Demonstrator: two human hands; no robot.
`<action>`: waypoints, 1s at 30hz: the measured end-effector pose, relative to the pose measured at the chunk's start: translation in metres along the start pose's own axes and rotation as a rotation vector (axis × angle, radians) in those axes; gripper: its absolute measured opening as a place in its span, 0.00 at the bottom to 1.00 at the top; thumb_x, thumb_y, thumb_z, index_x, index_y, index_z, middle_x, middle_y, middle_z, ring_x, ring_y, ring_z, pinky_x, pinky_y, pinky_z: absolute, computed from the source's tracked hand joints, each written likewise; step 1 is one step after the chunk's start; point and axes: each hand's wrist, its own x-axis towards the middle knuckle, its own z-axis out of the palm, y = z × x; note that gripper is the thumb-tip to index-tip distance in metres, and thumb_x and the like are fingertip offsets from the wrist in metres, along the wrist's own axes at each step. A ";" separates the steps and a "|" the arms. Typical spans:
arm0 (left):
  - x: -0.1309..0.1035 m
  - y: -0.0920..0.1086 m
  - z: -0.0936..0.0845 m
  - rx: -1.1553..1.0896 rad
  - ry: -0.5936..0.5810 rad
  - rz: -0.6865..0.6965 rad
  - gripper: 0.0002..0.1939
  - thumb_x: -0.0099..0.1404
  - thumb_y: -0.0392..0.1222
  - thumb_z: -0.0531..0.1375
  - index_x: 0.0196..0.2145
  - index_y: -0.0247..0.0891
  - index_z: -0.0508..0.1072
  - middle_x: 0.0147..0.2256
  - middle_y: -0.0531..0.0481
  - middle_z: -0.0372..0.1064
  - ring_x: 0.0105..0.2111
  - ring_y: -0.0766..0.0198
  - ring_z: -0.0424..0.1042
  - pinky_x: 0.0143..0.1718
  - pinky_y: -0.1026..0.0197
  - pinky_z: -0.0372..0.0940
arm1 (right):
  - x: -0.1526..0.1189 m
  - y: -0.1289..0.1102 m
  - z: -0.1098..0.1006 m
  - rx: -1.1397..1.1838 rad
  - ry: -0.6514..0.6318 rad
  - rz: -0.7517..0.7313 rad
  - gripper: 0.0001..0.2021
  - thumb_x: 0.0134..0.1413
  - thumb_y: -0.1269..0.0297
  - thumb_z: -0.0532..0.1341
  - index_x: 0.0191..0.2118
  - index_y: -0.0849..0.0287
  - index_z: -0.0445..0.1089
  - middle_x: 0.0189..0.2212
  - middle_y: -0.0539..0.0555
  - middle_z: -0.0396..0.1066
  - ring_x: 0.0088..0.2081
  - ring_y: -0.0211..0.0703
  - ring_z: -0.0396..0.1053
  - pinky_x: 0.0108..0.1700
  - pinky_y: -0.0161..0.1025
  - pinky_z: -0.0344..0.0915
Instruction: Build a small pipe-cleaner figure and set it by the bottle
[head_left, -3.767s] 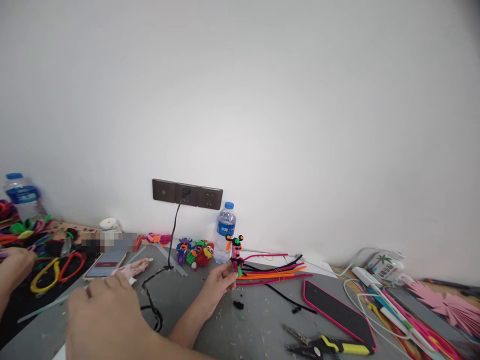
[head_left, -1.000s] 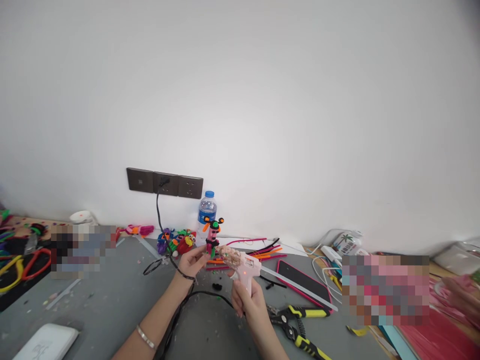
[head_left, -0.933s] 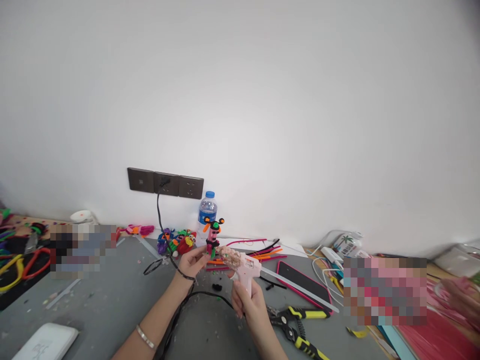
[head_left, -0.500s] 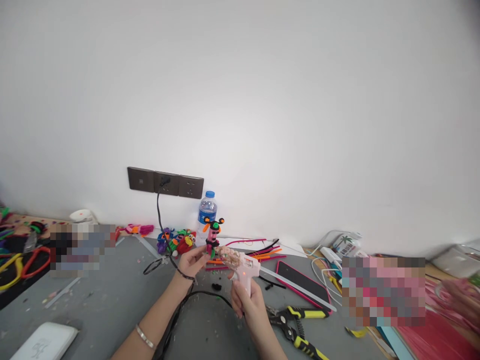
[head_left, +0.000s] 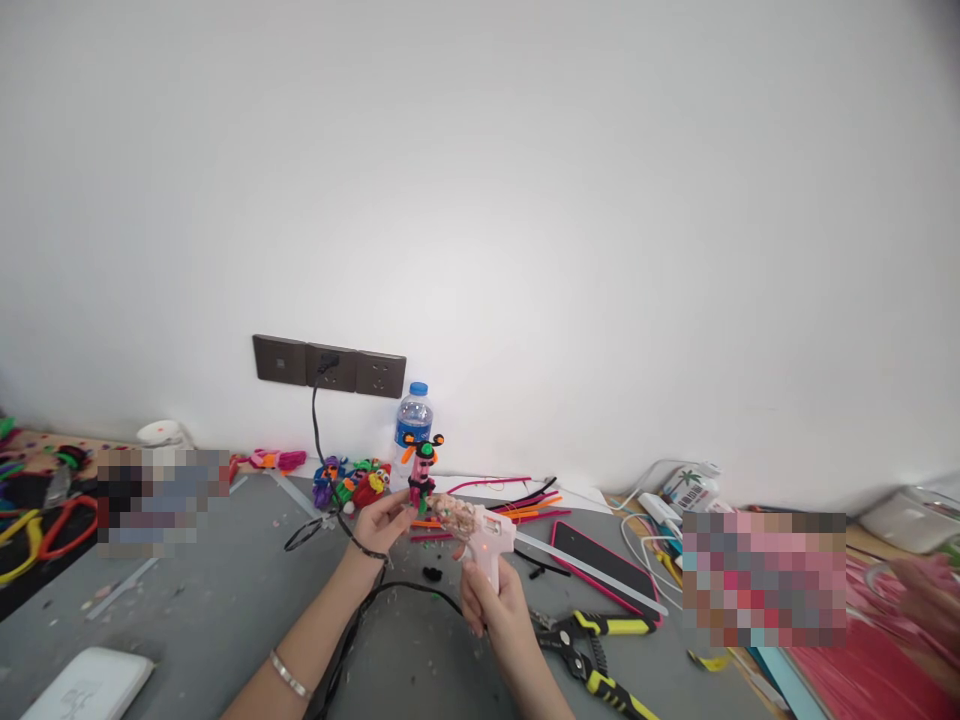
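Observation:
A small pink and black pipe-cleaner figure [head_left: 422, 476], with a green-topped black hat and orange bits, stands upright in the fingers of my left hand [head_left: 377, 525]. My right hand [head_left: 491, 597] is wrapped round the handle of a pale pink glue gun [head_left: 491, 537]. The gun's glue-crusted nozzle points left, close to the lower part of the figure; whether they touch is unclear. A long clear glue stick [head_left: 592, 573] sticks out of the gun's back.
Behind the figure stands a water bottle [head_left: 415, 415]. Colourful figures [head_left: 360, 485] lie left of it. Yellow-black pliers [head_left: 581, 645] and a phone [head_left: 604, 562] lie to the right. A black cable [head_left: 316, 420] hangs from the socket. At far right, another person's hand [head_left: 926, 595] shows.
The figure has turned and tilted slightly in my left hand. My right hand and the glue gun have barely moved. The whole view has shifted a little.

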 end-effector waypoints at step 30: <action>0.001 -0.005 -0.005 -0.001 -0.055 0.025 0.24 0.44 0.50 0.71 0.37 0.31 0.81 0.18 0.50 0.69 0.18 0.67 0.63 0.20 0.62 0.61 | -0.002 -0.009 0.003 -0.047 0.139 -0.039 0.24 0.51 0.43 0.61 0.37 0.64 0.67 0.11 0.38 0.50 0.10 0.26 0.45 0.15 0.28 0.42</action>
